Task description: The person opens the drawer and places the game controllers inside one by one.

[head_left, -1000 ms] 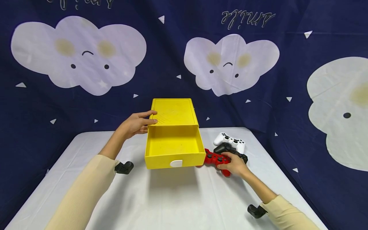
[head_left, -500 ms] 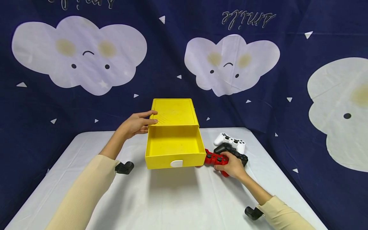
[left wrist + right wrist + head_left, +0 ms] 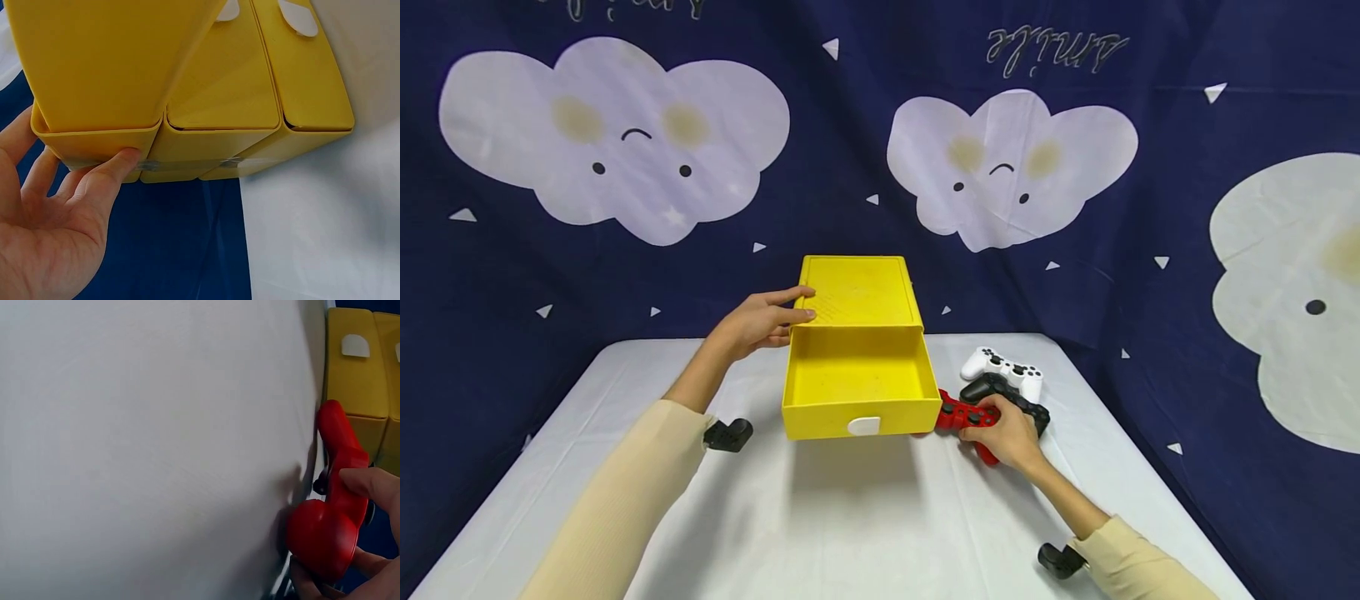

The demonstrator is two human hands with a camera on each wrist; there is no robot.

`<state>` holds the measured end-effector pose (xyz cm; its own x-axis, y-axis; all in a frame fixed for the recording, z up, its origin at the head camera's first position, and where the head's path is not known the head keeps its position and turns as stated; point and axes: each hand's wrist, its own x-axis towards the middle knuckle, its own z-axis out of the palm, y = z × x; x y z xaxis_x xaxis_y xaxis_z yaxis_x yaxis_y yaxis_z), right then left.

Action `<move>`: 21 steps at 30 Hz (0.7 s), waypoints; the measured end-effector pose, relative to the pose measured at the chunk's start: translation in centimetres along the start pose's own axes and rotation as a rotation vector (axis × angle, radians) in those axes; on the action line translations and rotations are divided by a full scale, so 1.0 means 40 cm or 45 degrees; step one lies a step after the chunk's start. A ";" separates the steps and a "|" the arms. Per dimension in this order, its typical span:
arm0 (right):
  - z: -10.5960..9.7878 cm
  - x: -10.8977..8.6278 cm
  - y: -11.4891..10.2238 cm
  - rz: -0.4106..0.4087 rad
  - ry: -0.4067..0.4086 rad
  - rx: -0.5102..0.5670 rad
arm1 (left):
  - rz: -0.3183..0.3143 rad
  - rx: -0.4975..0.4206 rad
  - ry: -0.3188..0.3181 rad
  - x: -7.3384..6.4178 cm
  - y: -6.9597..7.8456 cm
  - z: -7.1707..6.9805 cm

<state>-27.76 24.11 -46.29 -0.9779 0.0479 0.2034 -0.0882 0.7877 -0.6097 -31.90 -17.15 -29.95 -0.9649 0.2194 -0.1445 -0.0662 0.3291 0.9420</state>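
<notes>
My left hand [image 3: 760,323] rests against the left side of a yellow drawer unit [image 3: 868,292], straight fingers over its top edge. In the left wrist view, a fingertip of the left hand [image 3: 62,231] presses the unit's side wall. The top drawer [image 3: 820,423] is pulled out, with nothing inside it. To its right, my right hand [image 3: 1011,435] pinches the right grip of a red game controller [image 3: 951,413]. In the right wrist view, the thumb lies on the back of the red controller [image 3: 322,540] and other fingers curl under its grip.
Behind the red controller lie a black game controller [image 3: 981,387] and a white game controller [image 3: 1006,372], close together. Two lower drawers [image 3: 219,75] of the unit are shut. A white cloth [image 3: 865,533] covers the table, and a dark blue curtain [image 3: 842,200] hangs behind.
My right hand has shifted slightly left and its fingers have closed on the red controller's grip. The left hand and drawer unit stay put; the head view has shifted a little.
</notes>
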 end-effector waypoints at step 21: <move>-0.227 0.058 -0.109 -0.002 -0.024 -0.059 | -0.009 0.004 -0.011 0.002 0.001 -0.001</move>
<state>-27.93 26.36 -36.22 -0.9811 0.0353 0.1900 -0.0816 0.8156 -0.5729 -31.98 -17.16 -29.93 -0.9621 0.2250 -0.1539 -0.0723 0.3337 0.9399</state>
